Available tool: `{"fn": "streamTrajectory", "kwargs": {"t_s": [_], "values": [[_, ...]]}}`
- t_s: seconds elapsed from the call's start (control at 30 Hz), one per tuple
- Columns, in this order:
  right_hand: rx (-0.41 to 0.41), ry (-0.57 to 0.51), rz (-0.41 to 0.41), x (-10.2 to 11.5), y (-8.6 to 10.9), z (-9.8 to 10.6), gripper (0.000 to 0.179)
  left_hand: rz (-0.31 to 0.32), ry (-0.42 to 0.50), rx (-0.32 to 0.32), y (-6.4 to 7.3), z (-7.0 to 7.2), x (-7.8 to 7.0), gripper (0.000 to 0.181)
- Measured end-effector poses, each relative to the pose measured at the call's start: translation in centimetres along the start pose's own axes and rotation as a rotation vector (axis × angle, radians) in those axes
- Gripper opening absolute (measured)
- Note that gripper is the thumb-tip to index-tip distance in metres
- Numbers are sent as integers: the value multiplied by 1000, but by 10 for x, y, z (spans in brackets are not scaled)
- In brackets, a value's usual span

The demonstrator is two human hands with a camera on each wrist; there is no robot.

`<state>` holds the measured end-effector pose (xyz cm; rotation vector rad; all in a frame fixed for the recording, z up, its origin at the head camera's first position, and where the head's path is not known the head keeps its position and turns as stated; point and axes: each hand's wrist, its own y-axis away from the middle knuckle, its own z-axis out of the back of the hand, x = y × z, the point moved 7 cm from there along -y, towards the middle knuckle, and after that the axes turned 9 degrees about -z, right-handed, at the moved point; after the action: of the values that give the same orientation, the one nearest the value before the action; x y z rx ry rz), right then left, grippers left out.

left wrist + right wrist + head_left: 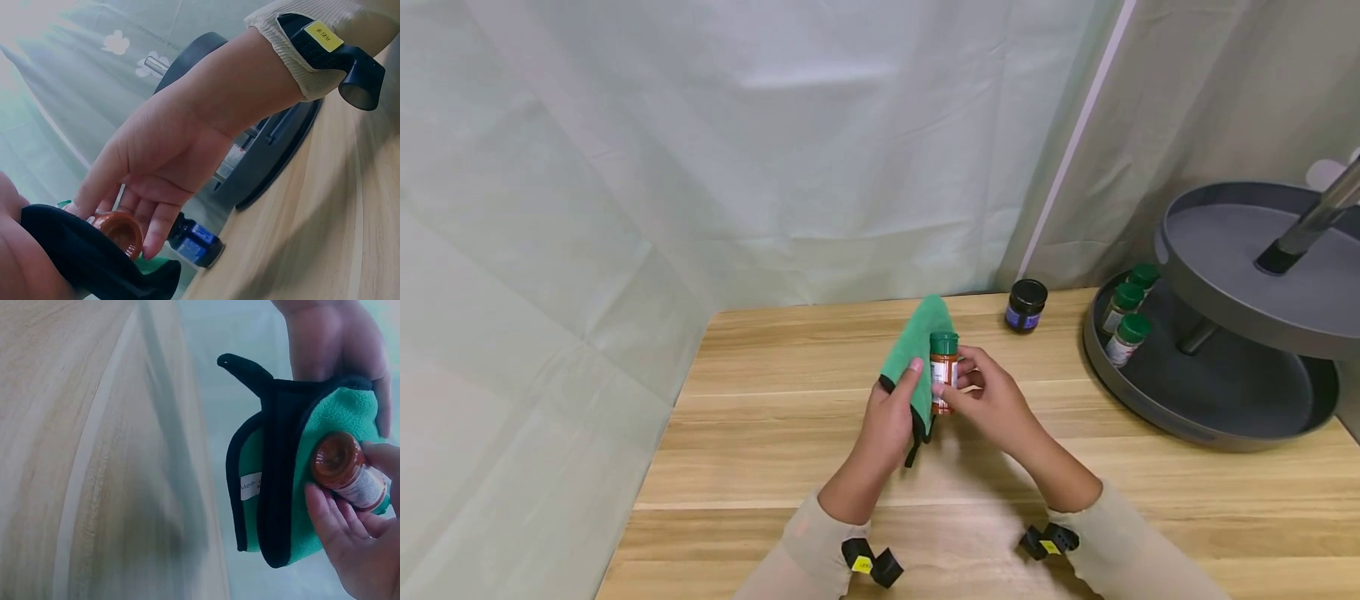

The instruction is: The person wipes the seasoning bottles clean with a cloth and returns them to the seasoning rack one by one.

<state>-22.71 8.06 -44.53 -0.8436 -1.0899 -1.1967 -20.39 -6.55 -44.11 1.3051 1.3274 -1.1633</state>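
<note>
In my right hand [996, 404] I hold a spice jar [943, 372] with a green lid, a white label and orange-red contents. The fingers and thumb grip it around its sides, and its round base [336, 457] faces the right wrist camera. My left hand [891, 421] grips a green cloth [917, 342] with black edging, thumb on top of the fold. A small white tag [250, 486] and a black loop [244, 372] show on the cloth. The jar lies against the green side of the cloth, above the table.
On the wooden table [760, 433], a dark jar [1026, 306] with a blue label stands near the back edge. To the right is a two-tier grey round tray [1217, 437]; several green-lidded spice jars [1127, 340] stand on its lower tier. Pale curtains hang behind and left.
</note>
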Motion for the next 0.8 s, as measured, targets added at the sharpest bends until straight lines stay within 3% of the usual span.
{"fn": "streamTrajectory", "kwargs": {"t_s": [0.17,0.33,0.53,0.8], "values": [[-73,5,3,-1,-2,9,57,20,1,31,1,-4,1,55],[-109,-90,7,0,-3,15,55,32,0,80,2,-9,3,54],[-51,-134,3,-2,-3,10,53,20,-10,46,2,-6,3,54],[30,-22,7,-1,0,-3,49,-4,-38,-4,1,2,0,56]]}}
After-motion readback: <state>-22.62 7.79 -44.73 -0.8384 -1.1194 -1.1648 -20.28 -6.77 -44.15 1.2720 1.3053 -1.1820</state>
